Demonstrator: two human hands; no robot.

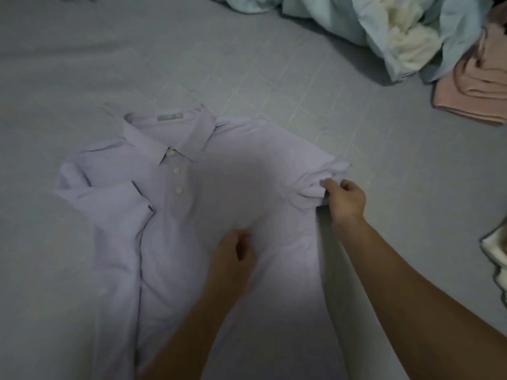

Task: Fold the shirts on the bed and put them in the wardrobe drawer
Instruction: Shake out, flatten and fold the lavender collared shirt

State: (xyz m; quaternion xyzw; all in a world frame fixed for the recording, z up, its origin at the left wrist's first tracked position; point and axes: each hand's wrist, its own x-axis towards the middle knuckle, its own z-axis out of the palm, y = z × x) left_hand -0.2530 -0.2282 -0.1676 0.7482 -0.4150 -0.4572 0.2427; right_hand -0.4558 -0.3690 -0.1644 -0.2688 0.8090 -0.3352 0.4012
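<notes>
A pale lilac polo shirt lies face up on the bed, collar toward the far side, three buttons showing. Its left side and sleeve are folded in over the front. My right hand grips the bunched right sleeve at the shirt's right edge. My left hand rests on the middle of the shirt front with its fingers curled; whether it pinches the cloth I cannot tell.
A crumpled light blue duvet with white filling is heaped at the far right. Folded pink garments are stacked at the right edge. A pale object pokes in at the right. Grey sheet surrounds the shirt.
</notes>
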